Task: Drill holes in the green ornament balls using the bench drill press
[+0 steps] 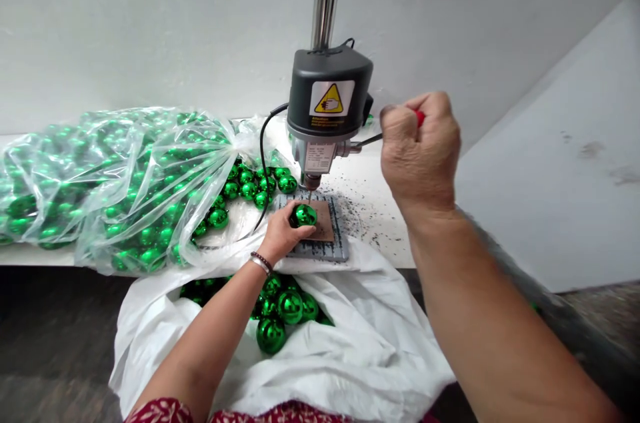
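Note:
A shiny green ball [305, 215] is gripped between the thumb and fingers of my left hand [284, 231], over a brown board [324, 226] on the grey drill press base [340, 246]. Directly above the ball is the thin bit of the drill press [327, 93]; whether its tip touches the ball is too small to tell. My right hand [423, 153] is closed round the red-ended lever [371, 139] at the drill's right side. Most of the lever's red end is hidden by my fingers.
Clear plastic bags of green balls [145, 189] fill the table's left side, with loose balls [249, 186] beside them. A white sack [350, 329] holding more balls hangs at the front edge. A black cable [263, 163] curves left of the drill. Dark shavings litter the white table [385, 209].

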A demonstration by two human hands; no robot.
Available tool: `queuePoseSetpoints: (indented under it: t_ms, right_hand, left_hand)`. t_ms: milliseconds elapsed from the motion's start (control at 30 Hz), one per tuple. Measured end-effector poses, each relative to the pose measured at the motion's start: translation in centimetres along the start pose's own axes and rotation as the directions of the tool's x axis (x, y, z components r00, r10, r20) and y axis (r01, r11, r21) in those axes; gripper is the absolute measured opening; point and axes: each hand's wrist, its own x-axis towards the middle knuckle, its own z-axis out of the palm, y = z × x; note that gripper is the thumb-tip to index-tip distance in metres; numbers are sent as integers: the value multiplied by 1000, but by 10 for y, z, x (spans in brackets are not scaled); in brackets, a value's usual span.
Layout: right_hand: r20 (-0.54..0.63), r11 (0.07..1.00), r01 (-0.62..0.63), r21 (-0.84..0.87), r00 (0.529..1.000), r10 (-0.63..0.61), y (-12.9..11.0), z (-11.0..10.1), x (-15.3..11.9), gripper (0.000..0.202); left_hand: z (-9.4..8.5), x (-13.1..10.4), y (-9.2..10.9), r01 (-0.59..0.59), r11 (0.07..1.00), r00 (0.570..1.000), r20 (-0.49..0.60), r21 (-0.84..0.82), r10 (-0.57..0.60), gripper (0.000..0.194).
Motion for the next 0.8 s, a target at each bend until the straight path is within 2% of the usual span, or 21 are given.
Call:
queuePoseSetpoints:
  t_ms: [100, 167, 200, 267, 333, 367, 433, 533, 600, 700, 800]
  right_hand:
    - [-11, 999, -49, -24, 999, 49, -4, 1, 2, 20]
    - [-27, 998, -56, -40, 998, 55, -4, 2, -1, 19]
    - [-30, 997, -52, -50, 998, 51, -4, 2, -2, 19]
    - [-33, 997, -34, -69, 999, 32, -3, 3, -3, 18]
    - [-47, 996, -19, -90, 999, 15, -1, 3, -3, 17]
    - [-55, 995, -16, -98, 998, 11, 0, 3, -3, 15]
    - [-64, 994, -10, -106, 998, 3, 2, 3, -3, 12]
    - [-59, 994, 5, -107, 998, -12, 4, 2, -5, 10]
    - [-60, 993, 21, -112, 998, -28, 3, 2, -6, 11]
    - [-62, 992, 57, -112, 996, -64, 3, 2, -7, 13]
    - [-63, 991, 73, -115, 995, -80, 5, 2, -9, 13]
  left_hand:
    - [-20, -24, 4, -38, 999, 999, 19, 32, 37, 51]
    - [-42, -45, 5, -44, 996, 994, 102, 74, 36, 52]
    - [-54, -56, 6, -47, 994, 982, 186, 97, 28, 53]
    - [-80, -77, 5, -30, 986, 928, 371, 161, -32, 56]
    - [-103, -94, 3, 3, 972, 883, 455, 237, -113, 60]
    - [-112, -98, 2, 26, 962, 880, 450, 273, -152, 59]
    - [-126, -98, -3, 88, 935, 912, 349, 344, -214, 48]
    - [-135, -77, -15, 187, 839, 974, 15, 510, -225, 38]
    - [-136, -57, -24, 267, 721, 964, -182, 639, -196, 42]
    - [-134, -34, -37, 390, 542, 917, -260, 744, -304, 45]
    - [-131, -26, -47, 424, 464, 881, -236, 778, -409, 53]
